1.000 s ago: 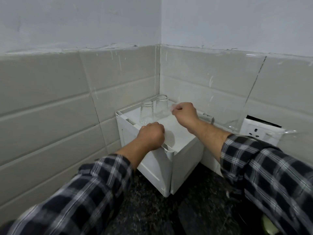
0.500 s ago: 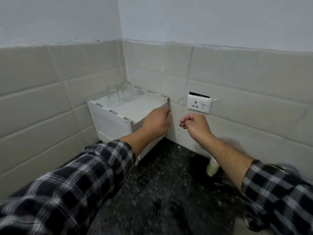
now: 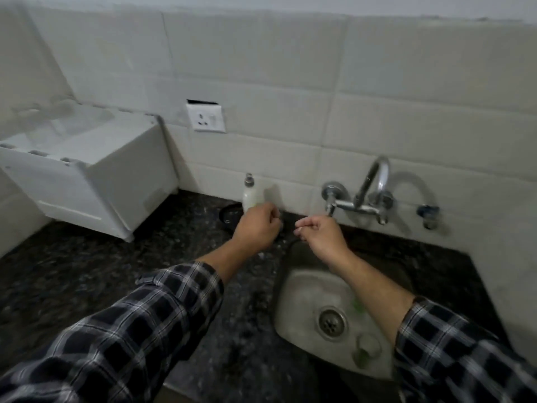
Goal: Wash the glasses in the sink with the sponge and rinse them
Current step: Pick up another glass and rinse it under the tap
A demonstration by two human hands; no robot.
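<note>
- Logged the left hand (image 3: pixel 255 229) knuckles-up over the counter (image 3: pixel 101 257), fingers curled under. Cannot tell whether anything sits in the palm.
- Logged the right hand (image 3: pixel 321 238) above the far rim of the sink (image 3: pixel 290 289), fingers curled in toward the thumb with nothing visible between them. Read as clenched on nothing.
- Noted both hands near each other but apart.
- Found the soap bottle (image 3: pixel 249 196) at 12 o'clock of the left hand, just beside the knuckles. Could not resolve any contact.
- Found the tap (image 3: pixel 376 175) on the wall at 1 o'clock of the right hand, with its left valve just above the fingers. Saw no stream of water.
- Located one glass (image 3: pixel 367 347) in the basin at 5 o'clock of the drain (image 3: pixel 332 321), well apart from both hands. Looks upright, though blurred.
- Spotted a green patch (image 3: pixel 356 308) at 1 o'clock of the drain, beside the right forearm, and more green at the glass. Probably the sponge, but too blurred to confirm.
- Recorded a white box (image 3: pixel 96 175) at 9 o'clock of the left hand and a socket (image 3: pixel 205 117) at 11 o'clock.
- Judged the step as the start of a wash: glass unheld, sponge not in hand, hands up by soap and tap.
- Expect the next move to call for soap or water first, then a reach toward 6 o'clock into the basin — sponge in one hand, the other wrapped firmly round the glass wall, which is likely slippery when wet.
</note>
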